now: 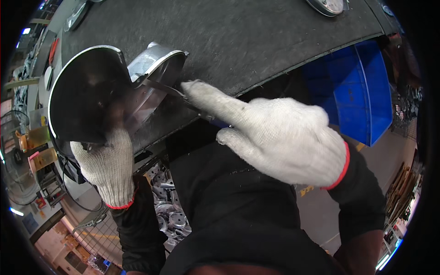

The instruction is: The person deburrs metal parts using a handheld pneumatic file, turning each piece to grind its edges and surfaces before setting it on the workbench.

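Note:
My left hand, in a white knitted glove with a red cuff, grips the lower edge of a curved metal shell. The shell has a bright rim, a dark hollow inside and a second, smaller shiny lobe on its right. My right hand, gloved alike, is closed around a narrow flat-bladed hand tool, its index finger stretched along it. The blade's tip meets the shell's edge where the two lobes join. Most of the tool's handle is hidden by the hand; its exact kind cannot be told.
A dark-topped workbench lies ahead, with a round metal part at its far edge. Blue plastic bins stand to the right. Below the bench, several shiny metal parts lie heaped. A fan is at far left.

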